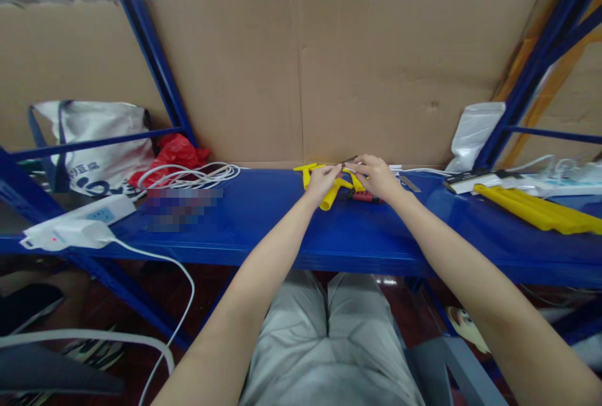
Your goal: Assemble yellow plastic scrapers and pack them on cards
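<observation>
Head view, seated at blue metal shelf [263, 224]. Both hands meet at mid-shelf, near the cardboard backing [376, 67]. The left hand [323, 181] and right hand [376, 177] each close in a narrow pinch on the yellow tubular piece [330, 196], fingers curled, thumbs toward each other. The piece is lifted slightly or resting on the shelf surface; I cannot tell which. It has a short open-ended tube pointing toward the person and thin arms branching off to the left. Judgement: moulded plastic, light, stiff, smooth enough to slip under a loose grip, and the thin arms probably flex or snap before the tube does. The best hold is around the thick tube, with fingertips only on the arms. A small red-and-black item [363, 196] lies just beside the right hand, its identity unclear. Long yellow bars [536, 210] lie well apart to the right; a coiled white cable [192, 175], red bag [174, 150] and white power strip [89, 213] are to the left.
</observation>
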`<action>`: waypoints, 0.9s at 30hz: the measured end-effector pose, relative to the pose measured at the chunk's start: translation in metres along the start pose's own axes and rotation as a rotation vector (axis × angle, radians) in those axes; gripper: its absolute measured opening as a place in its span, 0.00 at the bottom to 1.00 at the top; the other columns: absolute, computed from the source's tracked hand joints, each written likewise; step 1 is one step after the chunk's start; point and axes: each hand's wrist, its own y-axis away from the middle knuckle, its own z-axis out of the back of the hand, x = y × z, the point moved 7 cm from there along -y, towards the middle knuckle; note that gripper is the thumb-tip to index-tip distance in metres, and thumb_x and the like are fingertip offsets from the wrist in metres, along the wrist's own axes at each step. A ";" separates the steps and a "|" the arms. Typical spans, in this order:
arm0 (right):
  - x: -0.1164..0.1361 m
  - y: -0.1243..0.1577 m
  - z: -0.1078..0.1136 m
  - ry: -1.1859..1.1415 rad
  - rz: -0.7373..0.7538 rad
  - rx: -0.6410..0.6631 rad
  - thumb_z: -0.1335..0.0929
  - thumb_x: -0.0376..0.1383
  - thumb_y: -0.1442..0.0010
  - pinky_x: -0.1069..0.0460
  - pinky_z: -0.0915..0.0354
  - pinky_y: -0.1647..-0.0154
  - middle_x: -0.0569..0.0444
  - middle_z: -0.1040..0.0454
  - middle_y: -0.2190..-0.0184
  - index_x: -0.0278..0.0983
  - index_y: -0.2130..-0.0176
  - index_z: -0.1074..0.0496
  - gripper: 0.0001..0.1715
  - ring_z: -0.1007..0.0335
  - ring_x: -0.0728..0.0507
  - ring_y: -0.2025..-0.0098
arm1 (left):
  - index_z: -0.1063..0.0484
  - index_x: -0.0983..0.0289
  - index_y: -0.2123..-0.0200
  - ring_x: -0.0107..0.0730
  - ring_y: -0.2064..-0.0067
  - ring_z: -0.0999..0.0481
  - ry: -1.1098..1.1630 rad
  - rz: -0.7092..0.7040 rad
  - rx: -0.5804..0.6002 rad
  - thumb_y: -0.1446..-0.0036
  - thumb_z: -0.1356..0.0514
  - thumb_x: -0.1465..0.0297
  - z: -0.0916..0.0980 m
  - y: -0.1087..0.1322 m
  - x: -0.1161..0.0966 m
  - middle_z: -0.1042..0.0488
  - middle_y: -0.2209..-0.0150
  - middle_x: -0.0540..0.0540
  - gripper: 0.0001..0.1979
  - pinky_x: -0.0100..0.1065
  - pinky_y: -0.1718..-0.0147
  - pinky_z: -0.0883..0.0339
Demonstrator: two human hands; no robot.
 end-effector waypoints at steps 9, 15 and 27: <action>0.034 -0.008 0.001 -0.026 0.111 0.040 0.40 0.34 0.38 0.45 0.39 0.56 0.44 0.28 0.55 0.38 0.53 0.27 0.18 0.34 0.39 0.54 | 0.28 0.66 0.75 0.25 0.76 0.28 0.252 0.227 -0.139 0.43 0.44 0.76 0.008 0.008 0.006 0.26 0.77 0.51 0.09 0.28 0.71 0.32; -0.003 -0.002 0.024 0.004 -0.229 -0.168 0.39 0.36 0.40 0.41 0.39 0.54 0.40 0.29 0.53 0.34 0.50 0.29 0.20 0.36 0.35 0.51 | 0.28 0.66 0.67 0.25 0.80 0.31 0.219 0.299 -0.197 0.40 0.48 0.76 0.012 0.014 0.003 0.28 0.77 0.51 0.09 0.27 0.78 0.37; -0.026 0.003 0.008 -0.346 -0.268 -0.117 0.38 0.37 0.42 0.43 0.33 0.54 0.45 0.25 0.59 0.36 0.54 0.27 0.18 0.29 0.39 0.57 | 0.29 0.68 0.59 0.28 0.78 0.28 0.235 0.364 -0.255 0.39 0.49 0.74 0.017 0.016 0.005 0.26 0.76 0.54 0.11 0.27 0.79 0.36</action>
